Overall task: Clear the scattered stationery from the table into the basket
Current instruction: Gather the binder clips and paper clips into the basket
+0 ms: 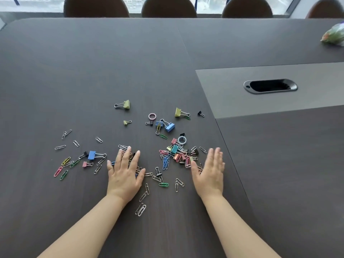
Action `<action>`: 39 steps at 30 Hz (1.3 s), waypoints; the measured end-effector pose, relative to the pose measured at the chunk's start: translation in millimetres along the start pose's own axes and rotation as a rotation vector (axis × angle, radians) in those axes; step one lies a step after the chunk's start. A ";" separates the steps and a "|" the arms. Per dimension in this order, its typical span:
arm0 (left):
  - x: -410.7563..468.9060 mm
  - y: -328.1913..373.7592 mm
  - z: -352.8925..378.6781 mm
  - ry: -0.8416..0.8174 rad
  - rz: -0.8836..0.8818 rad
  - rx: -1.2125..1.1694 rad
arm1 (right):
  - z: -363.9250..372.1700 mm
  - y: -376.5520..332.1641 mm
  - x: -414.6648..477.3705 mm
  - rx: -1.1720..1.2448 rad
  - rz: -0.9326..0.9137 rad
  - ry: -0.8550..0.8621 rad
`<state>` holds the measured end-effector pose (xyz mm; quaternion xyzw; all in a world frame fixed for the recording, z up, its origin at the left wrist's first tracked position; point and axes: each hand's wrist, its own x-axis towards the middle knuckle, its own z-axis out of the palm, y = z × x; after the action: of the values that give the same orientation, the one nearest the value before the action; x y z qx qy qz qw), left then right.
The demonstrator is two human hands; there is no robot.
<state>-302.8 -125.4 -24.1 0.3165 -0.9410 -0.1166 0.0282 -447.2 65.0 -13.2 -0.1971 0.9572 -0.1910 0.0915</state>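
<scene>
Several paper clips and binder clips lie scattered over the dark table (93,71). A dense pile of coloured clips (178,153) sits between my hands. My left hand (124,172) lies flat, fingers spread, on top of some clips. My right hand (210,170) is open, palm down, just right of the pile. A blue binder clip (92,155) lies to the left, another blue binder clip (169,126) further back. Two olive binder clips (126,104) (178,112) lie at the far side. No basket is in view.
A black cable slot (270,86) sits in a grey panel at the right. A green bag (334,36) lies at the far right edge. Brown chair backs (168,8) line the far side of the table.
</scene>
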 end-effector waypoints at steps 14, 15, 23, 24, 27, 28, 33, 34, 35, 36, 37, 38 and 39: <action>56.0 -7.6 -8.4 -0.090 -0.019 0.007 | -3.9 -31.4 96.4 0.119 -0.271 -0.083; 57.3 -8.3 -8.1 -0.078 -0.013 0.006 | -6.9 -29.3 114.5 0.083 -0.231 -0.067; 56.9 -13.0 1.0 0.090 -0.075 0.033 | -4.2 -46.4 195.8 0.004 -0.345 -0.176; 57.1 -13.3 2.1 0.095 -0.084 0.041 | -0.6 -53.8 194.7 0.006 -0.420 -0.204; 58.1 -11.8 1.8 0.039 -0.122 0.045 | 9.4 -69.4 182.6 -0.024 -0.593 -0.289; 58.2 -11.4 0.8 0.008 -0.134 0.042 | 11.8 -71.1 176.3 -0.024 -0.622 -0.304; 57.8 -11.3 -3.7 -0.019 -0.070 -0.011 | 11.4 -65.8 136.4 -0.001 -0.694 -0.385; 56.3 -11.4 -4.0 -0.015 -0.049 -0.039 | 9.9 -63.2 126.8 -0.008 -0.702 -0.399; 53.7 -11.4 -3.9 -0.011 -0.030 -0.069 | 8.5 -60.6 117.5 -0.013 -0.708 -0.406; 49.8 -11.0 -3.9 -0.005 -0.014 -0.100 | 6.6 -57.6 108.7 -0.017 -0.711 -0.408; 44.9 -10.1 -4.5 0.004 -0.002 -0.135 | 4.4 -53.9 100.5 -0.019 -0.713 -0.409; 39.2 -9.3 -5.8 0.014 0.007 -0.171 | 2.0 -49.7 92.6 -0.019 -0.715 -0.406; 32.5 -9.4 -7.9 0.014 0.013 -0.203 | 0.1 -45.3 84.9 -0.018 -0.718 -0.400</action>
<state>-322.2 -153.8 -19.3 0.3067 -0.9261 -0.2089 0.0675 -508.6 -8.5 -3.6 -0.5528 0.7926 -0.1602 0.2015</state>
